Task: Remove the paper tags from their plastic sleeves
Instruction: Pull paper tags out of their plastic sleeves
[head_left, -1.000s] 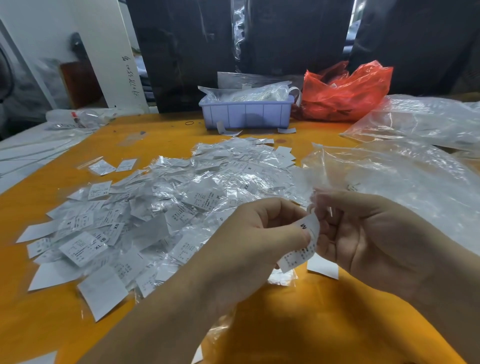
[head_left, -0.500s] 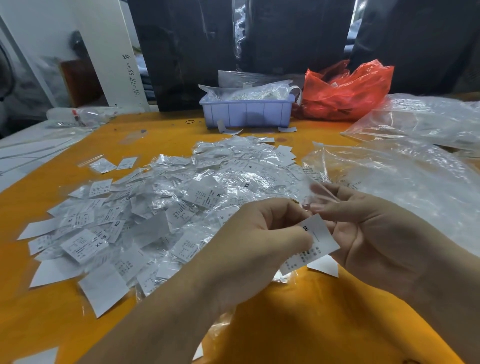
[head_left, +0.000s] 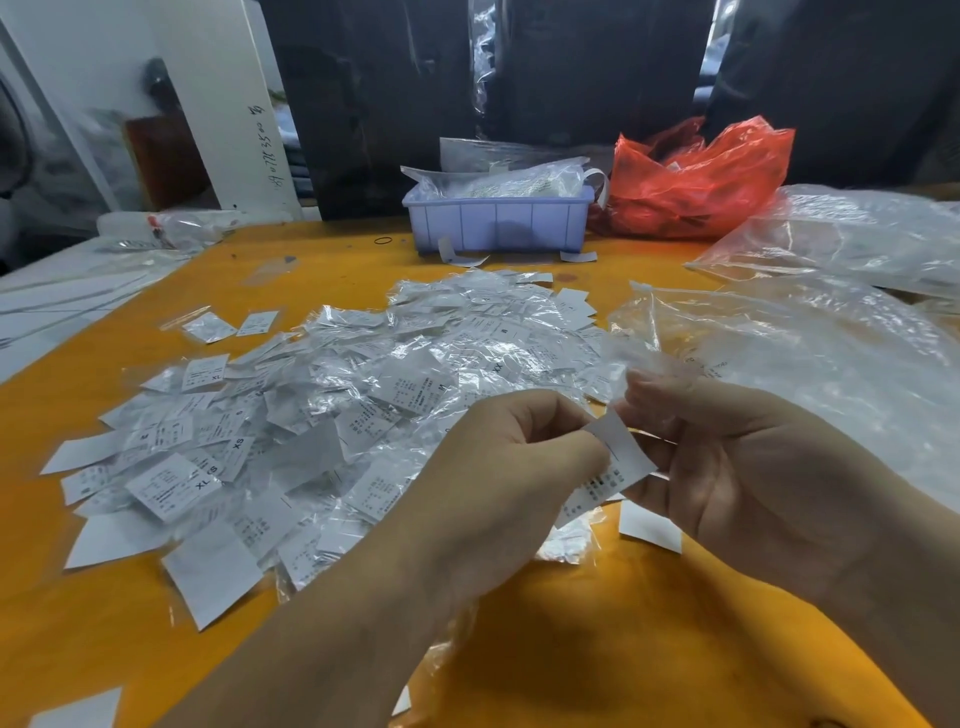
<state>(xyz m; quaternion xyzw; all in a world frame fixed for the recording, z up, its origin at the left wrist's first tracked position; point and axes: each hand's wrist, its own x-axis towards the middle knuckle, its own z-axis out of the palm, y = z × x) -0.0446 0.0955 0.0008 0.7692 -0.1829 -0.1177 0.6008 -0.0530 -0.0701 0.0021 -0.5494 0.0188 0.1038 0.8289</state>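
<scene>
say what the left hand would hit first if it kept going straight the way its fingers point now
Most likely the right hand. The left hand points rightward, pinching the paper tag, whose far edge lies against the right hand's fingers. Depth is hard to judge in this single view, so that contact is a judgement.

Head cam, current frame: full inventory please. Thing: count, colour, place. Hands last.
table: one, orange, fills the foreground
pile of sleeved tags: too many to count, white paper in clear plastic, centre-left of table
bin: one, lilac, far centre, holds clear bags
red bag: one, right of the bin
clear plastic bags: at least two, right side of table
rubber band: one, dark, left of the bin
held tag: one, white, between both hands
left hand: pinching the held tag
right hand: fingers at the tag's far edge; grip unclear
</scene>
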